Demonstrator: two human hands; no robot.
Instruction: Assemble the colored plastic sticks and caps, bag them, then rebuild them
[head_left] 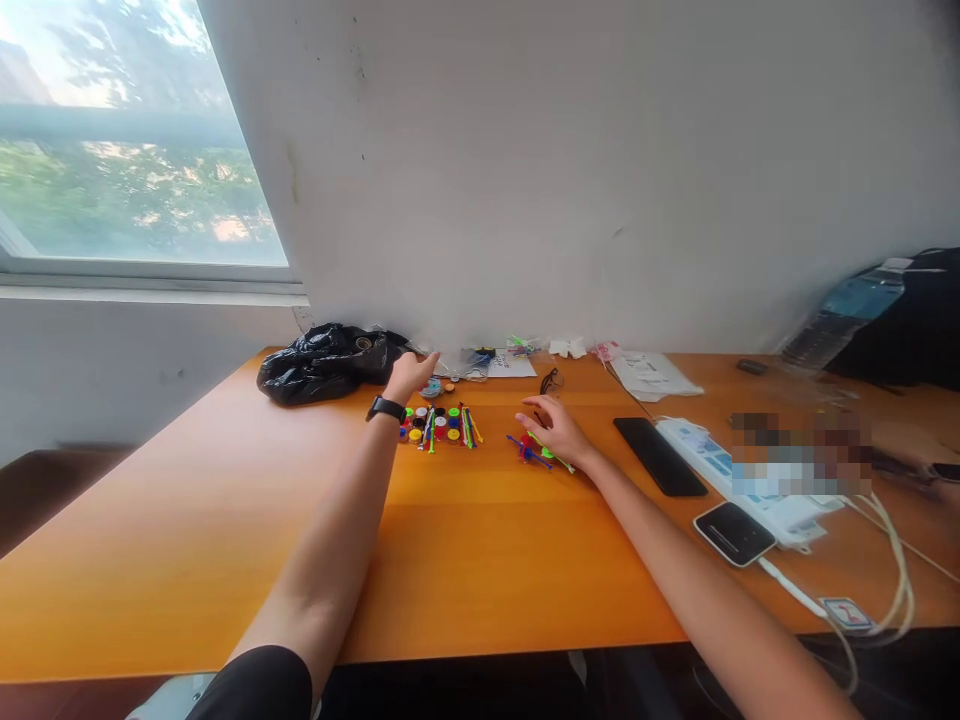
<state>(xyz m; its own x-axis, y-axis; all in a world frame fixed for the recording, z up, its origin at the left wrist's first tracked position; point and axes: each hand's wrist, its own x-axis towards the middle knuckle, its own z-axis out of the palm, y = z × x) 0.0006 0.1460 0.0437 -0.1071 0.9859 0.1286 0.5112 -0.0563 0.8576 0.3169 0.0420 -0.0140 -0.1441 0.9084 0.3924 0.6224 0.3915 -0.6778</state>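
Note:
My left hand (409,378), with a black watch on the wrist, is above the far part of the table, near the black plastic bag (330,362). Its thumb points away from the other fingers, and I see nothing held. Just below it are small coloured discs (441,434) in rows and several thin coloured sticks (469,426) side by side. My right hand (556,432) has its fingers apart and slightly curved. It is over a small group of blue, red and green plastic pieces (528,450), partly hidden by the hand.
Papers and small packets (513,364) lie along the wall. To the right are a black phone (660,457), a white power strip (701,450), a white device with a dark screen (735,533), cables and a tilted water bottle (847,312). Part of another person's hand appears at the right edge.

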